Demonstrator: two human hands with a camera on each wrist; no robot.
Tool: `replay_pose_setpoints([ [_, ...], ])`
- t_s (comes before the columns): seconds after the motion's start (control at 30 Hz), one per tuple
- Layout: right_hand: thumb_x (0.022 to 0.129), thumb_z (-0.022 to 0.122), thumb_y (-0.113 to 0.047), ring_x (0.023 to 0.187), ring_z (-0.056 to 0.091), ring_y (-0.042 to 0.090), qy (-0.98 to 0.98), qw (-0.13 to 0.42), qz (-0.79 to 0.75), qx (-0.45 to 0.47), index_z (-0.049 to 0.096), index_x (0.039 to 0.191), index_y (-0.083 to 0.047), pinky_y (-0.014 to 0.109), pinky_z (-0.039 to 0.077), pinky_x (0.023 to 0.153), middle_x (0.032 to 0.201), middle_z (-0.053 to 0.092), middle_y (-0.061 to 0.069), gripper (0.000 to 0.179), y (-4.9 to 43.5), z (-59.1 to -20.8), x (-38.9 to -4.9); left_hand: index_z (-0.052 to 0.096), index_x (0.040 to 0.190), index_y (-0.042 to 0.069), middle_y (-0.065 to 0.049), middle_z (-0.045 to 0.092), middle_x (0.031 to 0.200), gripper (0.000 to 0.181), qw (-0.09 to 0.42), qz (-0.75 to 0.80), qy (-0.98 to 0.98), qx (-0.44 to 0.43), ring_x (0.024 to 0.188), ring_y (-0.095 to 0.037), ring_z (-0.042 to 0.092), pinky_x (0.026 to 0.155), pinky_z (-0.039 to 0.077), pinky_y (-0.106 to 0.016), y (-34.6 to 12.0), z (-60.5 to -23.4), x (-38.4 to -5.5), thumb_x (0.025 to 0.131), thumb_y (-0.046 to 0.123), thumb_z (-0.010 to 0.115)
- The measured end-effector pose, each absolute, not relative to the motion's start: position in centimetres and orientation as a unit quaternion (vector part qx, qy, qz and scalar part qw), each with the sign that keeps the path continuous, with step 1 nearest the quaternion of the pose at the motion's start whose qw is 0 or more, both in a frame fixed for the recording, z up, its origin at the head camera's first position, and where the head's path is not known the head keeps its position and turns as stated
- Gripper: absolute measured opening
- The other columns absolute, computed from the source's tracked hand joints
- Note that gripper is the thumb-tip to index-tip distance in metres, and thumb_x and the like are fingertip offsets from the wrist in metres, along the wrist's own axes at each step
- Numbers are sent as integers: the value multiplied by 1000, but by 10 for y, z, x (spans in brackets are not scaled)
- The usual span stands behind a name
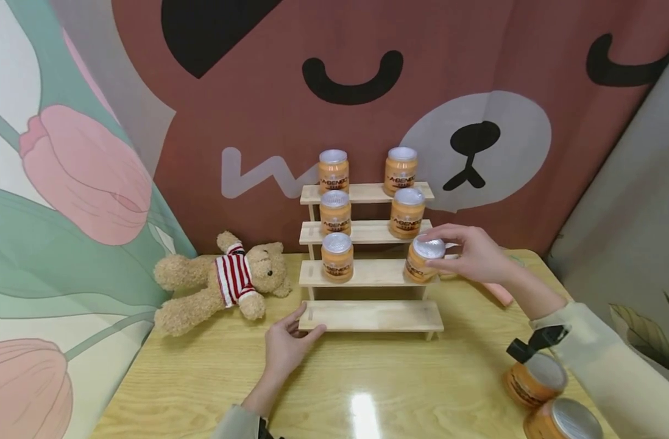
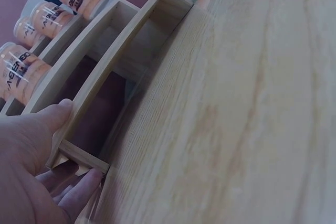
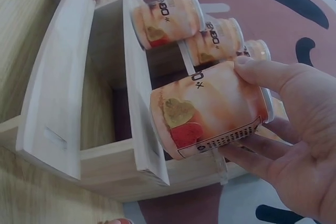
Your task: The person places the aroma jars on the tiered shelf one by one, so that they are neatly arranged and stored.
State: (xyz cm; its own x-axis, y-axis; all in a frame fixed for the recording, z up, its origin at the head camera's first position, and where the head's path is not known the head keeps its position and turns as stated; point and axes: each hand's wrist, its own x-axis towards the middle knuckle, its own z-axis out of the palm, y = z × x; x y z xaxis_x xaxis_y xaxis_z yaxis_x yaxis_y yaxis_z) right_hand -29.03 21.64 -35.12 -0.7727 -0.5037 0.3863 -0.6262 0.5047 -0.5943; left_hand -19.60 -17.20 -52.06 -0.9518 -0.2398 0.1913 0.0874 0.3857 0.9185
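A wooden stepped rack (image 1: 373, 316) stands on the table, its bottom step bare. My right hand (image 1: 468, 253) grips an orange jar (image 1: 419, 262) with a silvery lid by its upper part, at the right end of the second step from the bottom. In the right wrist view the jar (image 3: 202, 111) leans, thumb on one side and fingers on the other. At the rack's lower left corner my left hand (image 1: 287, 344) holds the end of the bottom step, thumb on its front edge (image 2: 63, 106). Another jar (image 1: 337, 259) sits at the left of the second step.
Pairs of matching jars stand on the upper steps, such as the top-left jar (image 1: 333, 171). Two more jars (image 1: 534, 378) are at the table's right front, below the right sleeve. A teddy bear (image 1: 236, 277) lies left of the rack. A pink object (image 1: 498, 294) lies behind the right wrist.
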Motion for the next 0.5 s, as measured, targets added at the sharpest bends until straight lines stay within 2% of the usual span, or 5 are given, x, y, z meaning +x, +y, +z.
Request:
replay_pose_setpoints([
  [0.17,83,93,-14,108,66,0,-867,94,360,332,77,123,-15,18,64,84,129,74,9,42,211,-355,-291,73,136,11,-14,72,137,66,155,-544,-823,45,114,-29,77,85,66,-25,-171,-521,-194,77,26,98],
  [0.37,84,92,-12,109,70,14,-866,88,363,332,77,122,-13,21,65,84,126,75,9,41,204,-358,-296,71,137,8,-18,76,127,69,151,-551,-819,41,104,-28,80,81,67,-26,-171,-520,-195,77,25,98],
  [0.5,86,91,-11,111,70,22,-861,85,376,331,77,123,-12,29,67,87,127,74,11,40,199,-360,-295,71,137,8,-18,76,125,68,151,-554,-818,43,104,-28,80,82,67,-26,-171,-520,-195,77,24,99],
])
